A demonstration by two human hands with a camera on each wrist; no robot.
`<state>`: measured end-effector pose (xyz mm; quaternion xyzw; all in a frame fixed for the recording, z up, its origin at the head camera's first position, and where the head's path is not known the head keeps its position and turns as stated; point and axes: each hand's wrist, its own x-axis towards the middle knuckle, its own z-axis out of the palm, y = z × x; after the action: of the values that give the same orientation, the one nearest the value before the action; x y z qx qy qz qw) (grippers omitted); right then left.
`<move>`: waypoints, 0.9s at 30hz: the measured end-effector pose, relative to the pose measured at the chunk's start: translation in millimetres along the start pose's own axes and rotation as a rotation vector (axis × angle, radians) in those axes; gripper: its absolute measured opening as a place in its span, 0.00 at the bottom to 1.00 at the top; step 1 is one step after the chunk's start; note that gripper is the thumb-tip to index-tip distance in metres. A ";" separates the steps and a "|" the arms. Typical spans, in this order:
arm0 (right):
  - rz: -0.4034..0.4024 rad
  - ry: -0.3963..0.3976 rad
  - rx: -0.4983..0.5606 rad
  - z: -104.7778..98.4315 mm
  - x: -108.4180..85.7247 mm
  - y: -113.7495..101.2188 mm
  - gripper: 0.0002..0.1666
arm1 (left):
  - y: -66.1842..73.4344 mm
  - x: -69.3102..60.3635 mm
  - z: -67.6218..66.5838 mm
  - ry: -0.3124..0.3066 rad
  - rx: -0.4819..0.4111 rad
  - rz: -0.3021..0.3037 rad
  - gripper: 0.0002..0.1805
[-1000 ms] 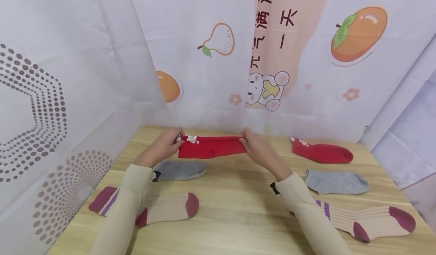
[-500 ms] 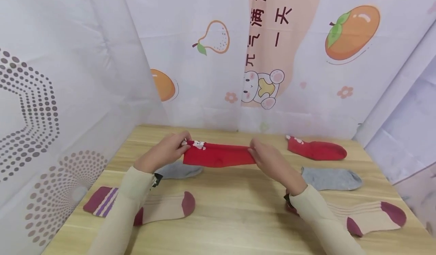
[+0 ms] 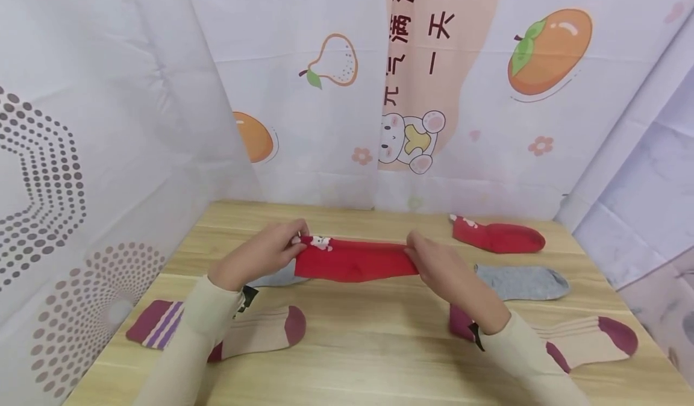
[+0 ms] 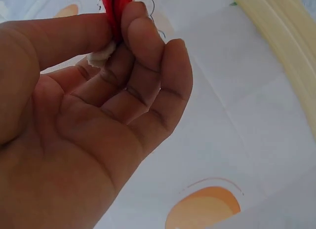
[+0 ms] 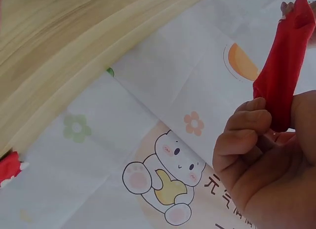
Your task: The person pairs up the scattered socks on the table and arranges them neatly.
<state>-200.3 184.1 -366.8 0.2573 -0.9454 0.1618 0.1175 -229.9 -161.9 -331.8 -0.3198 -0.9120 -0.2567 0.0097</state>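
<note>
A red sock point(image 3: 358, 261) with a white pattern near its cuff is stretched level above the table between both hands. My left hand point(image 3: 267, 254) pinches the cuff end between thumb and fingers; in the left wrist view the red cloth point(image 4: 117, 12) shows at the fingertips. The other end is pinched by my right hand point(image 3: 447, 273), and the right wrist view shows the sock point(image 5: 286, 66) running away from those fingers. Beneath the left hand lies a grey sock point(image 3: 279, 275), partly hidden. A second red sock point(image 3: 501, 236) lies flat at the back right.
Another grey sock point(image 3: 523, 282) lies right of the right forearm. A cream-and-maroon sock point(image 3: 260, 332) lies at left under the left sleeve, and a matching sock point(image 3: 585, 343) at right, partly covered. A printed white curtain point(image 3: 303, 177) borders the wooden table point(image 3: 368, 346).
Both hands have drawn the red sock nearer and lower in the head view, and slightly right. The view itself has shifted a little. The other socks lie as before.
</note>
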 end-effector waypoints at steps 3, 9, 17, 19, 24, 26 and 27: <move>-0.014 -0.006 -0.049 -0.7 -6.0 -1.0 0.12 | 0.1 0.4 4.1 -0.044 -0.005 0.002 0.07; -0.075 0.011 -0.145 0.2 -22.2 -5.8 0.14 | 3.8 -1.4 10.3 -0.146 -0.006 -0.019 0.07; -0.104 -0.045 -0.156 3.6 -42.5 -5.5 0.13 | 15.6 -2.1 22.8 -0.249 -0.014 -0.017 0.07; -0.107 -0.066 -0.158 5.1 -48.0 -3.4 0.13 | 18.3 -1.4 27.7 -0.270 -0.016 -0.011 0.07; -0.102 -0.100 -0.135 9.1 -61.0 2.1 0.13 | 24.3 0.0 38.8 -0.322 -0.026 -0.022 0.07; -0.119 -0.092 -0.137 12.0 -64.1 3.8 0.14 | 25.5 0.3 42.5 -0.340 -0.015 -0.029 0.06; -0.132 -0.086 -0.141 13.6 -65.2 4.2 0.14 | 25.6 0.4 44.5 -0.352 -0.011 -0.039 0.06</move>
<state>-149.7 211.8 -400.3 0.3168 -0.9396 0.0757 0.1051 -208.6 -123.6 -358.6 -0.3422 -0.9041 -0.2021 -0.1570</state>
